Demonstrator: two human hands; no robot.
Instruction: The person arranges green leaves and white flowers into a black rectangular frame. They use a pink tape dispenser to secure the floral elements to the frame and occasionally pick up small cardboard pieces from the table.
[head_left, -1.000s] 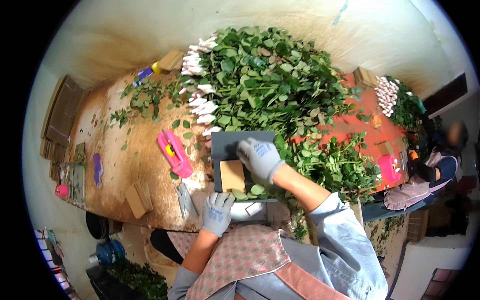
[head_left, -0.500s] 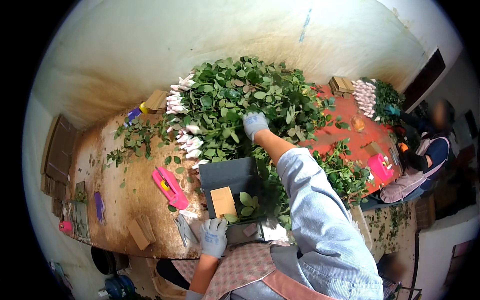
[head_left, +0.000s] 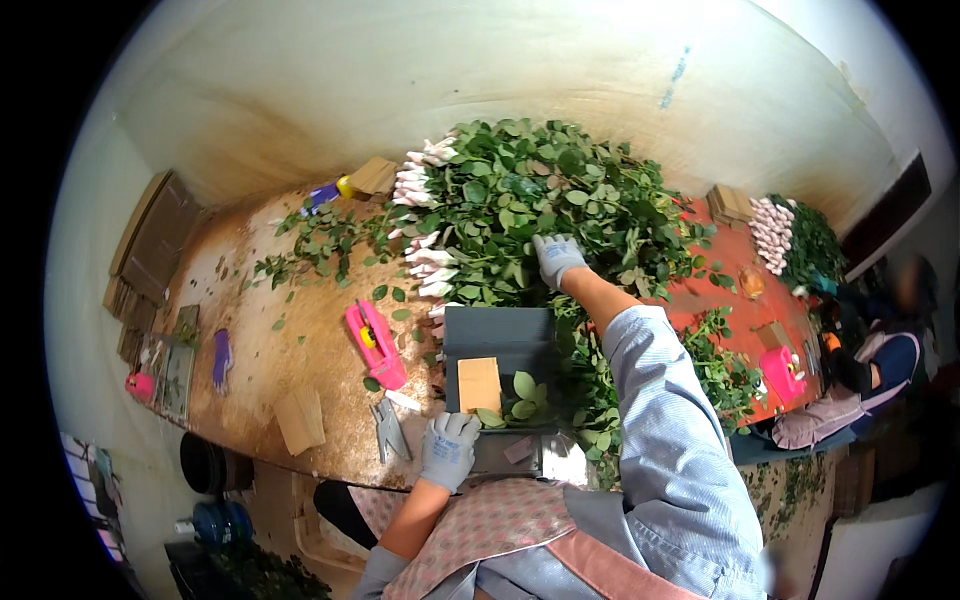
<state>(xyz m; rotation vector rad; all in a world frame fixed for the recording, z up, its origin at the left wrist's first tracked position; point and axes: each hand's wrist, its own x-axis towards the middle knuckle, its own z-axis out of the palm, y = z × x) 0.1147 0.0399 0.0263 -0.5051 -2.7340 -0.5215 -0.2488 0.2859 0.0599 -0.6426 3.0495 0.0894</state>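
My left hand (head_left: 449, 452), in a grey glove, has its fingers curled over the near left corner of a dark grey box (head_left: 497, 330). Inside this box are a tan cardboard piece (head_left: 479, 384) and a few green leaves (head_left: 525, 394). My right hand (head_left: 558, 260), also gloved, reaches forward and lies palm down on a big heap of leafy stems (head_left: 600, 190), fingers stretched out among the leaves. White-wrapped flower heads (head_left: 428, 258) stick out at the heap's left side. Leaves partly hide the right fingertips.
On the brown table (head_left: 240, 370) lie a pink tape dispenser (head_left: 376, 345), a grey stapler (head_left: 391, 430), cardboard pieces (head_left: 300, 420) and a purple glove (head_left: 221, 360). A co-worker (head_left: 865, 380) sits at the red table (head_left: 700, 290) on the right, near another wrapped bunch (head_left: 773, 233).
The whole view has swung, so the scene sits farther right in the picture. Both hands keep nearly the same places, the right on the foliage and the left at the box corner.
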